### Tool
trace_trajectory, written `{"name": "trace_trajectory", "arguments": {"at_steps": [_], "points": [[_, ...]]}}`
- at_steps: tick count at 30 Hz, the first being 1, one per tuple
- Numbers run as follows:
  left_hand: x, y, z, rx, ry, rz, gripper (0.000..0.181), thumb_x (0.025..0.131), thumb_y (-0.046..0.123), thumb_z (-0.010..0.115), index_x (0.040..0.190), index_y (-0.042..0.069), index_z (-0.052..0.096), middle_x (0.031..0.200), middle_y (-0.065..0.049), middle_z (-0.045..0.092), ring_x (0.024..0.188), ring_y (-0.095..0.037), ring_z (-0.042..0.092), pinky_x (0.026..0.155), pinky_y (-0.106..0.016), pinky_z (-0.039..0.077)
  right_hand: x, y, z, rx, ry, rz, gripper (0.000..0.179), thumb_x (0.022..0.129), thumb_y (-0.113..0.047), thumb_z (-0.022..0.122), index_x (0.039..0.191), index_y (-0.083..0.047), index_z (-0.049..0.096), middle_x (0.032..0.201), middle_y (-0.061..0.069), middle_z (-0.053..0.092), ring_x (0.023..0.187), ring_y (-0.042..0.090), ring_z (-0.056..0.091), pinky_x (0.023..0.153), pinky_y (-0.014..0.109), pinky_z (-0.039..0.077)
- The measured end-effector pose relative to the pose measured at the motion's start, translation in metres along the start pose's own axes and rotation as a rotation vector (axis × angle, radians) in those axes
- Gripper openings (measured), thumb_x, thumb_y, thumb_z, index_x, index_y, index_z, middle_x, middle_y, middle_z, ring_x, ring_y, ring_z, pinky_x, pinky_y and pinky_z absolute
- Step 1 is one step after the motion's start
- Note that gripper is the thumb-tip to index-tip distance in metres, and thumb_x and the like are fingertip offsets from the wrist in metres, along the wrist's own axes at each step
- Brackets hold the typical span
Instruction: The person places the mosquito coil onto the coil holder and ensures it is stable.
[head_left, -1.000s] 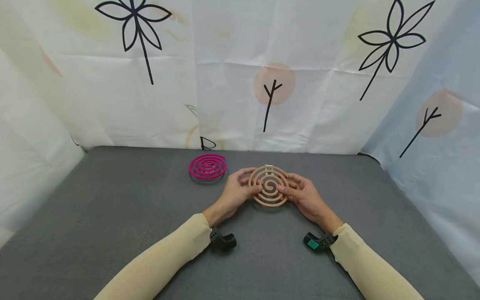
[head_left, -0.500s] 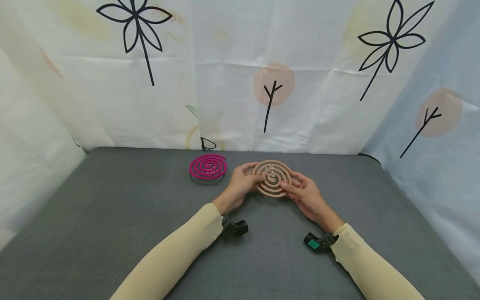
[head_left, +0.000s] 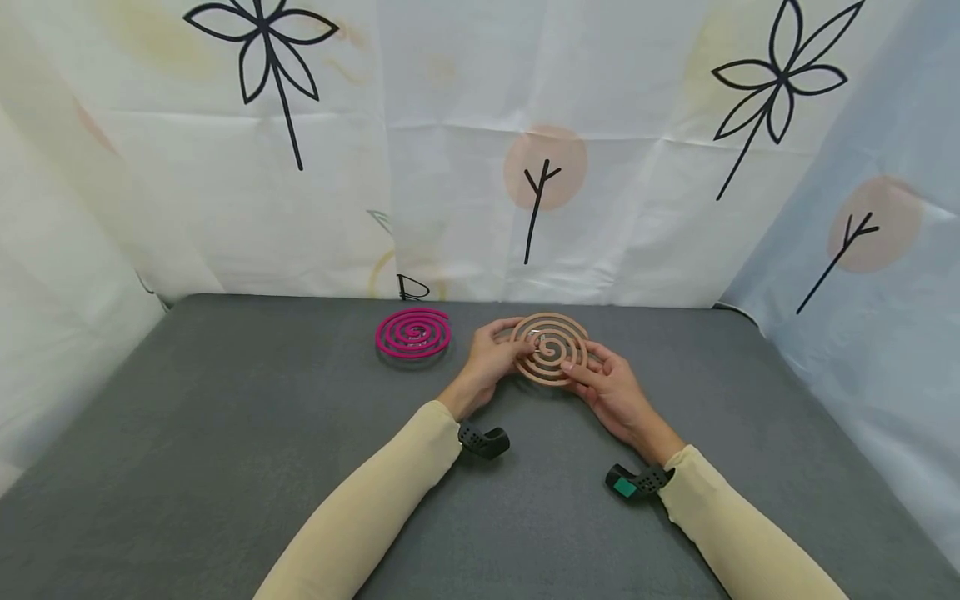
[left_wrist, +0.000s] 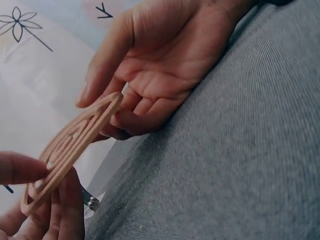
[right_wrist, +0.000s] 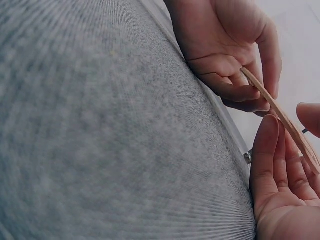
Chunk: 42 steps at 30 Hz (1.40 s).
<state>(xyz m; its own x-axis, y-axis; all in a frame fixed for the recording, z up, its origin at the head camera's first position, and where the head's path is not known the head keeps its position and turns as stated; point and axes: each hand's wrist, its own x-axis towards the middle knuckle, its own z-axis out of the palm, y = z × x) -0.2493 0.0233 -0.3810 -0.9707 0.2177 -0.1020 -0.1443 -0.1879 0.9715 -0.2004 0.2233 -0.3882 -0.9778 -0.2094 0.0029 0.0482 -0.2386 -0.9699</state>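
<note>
A tan spiral mosquito coil [head_left: 551, 379] is held tilted above the table between both hands. My left hand [head_left: 491, 358] pinches its left side, thumb on the face and fingers underneath, as the left wrist view shows at the coil's [left_wrist: 65, 170] lower end. My right hand [head_left: 611, 392] is at the opposite rim, its fingers behind the coil and its thumb over the face. In the right wrist view that thumb [right_wrist: 310, 117] stands slightly off the coil's [right_wrist: 282, 115] surface. A pink mosquito coil [head_left: 401, 354] lies to the left of my left hand.
The grey table [head_left: 225, 458] reaches back to a white patterned curtain [head_left: 465, 167], with another curtain on each side. Small silvery bits show through the gaps of both coils. Black straps with a camera sit at both wrists.
The tan coil has moved slightly away from me and to the right, and tilted flatter. My left hand has followed it; my right hand has hardly moved. The pink coil stays put.
</note>
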Motion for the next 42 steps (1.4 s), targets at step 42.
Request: {"name": "trace_trajectory", "arguments": {"at_steps": [42], "points": [[0.004,-0.015,-0.009,-0.184,0.028,0.169,0.068,0.093,-0.015,0.061,0.155,0.000,0.037,0.134,-0.029,0.059,0.106,-0.022,0.067,0.077,-0.024,0.056,0.041,-0.002,0.007,-0.132,0.121,-0.015,0.055,0.102,-0.002,0.058,0.151,0.008,0.035,0.143,0.034,0.047,0.096,0.010,0.068,0.081,0.028,0.058]]}}
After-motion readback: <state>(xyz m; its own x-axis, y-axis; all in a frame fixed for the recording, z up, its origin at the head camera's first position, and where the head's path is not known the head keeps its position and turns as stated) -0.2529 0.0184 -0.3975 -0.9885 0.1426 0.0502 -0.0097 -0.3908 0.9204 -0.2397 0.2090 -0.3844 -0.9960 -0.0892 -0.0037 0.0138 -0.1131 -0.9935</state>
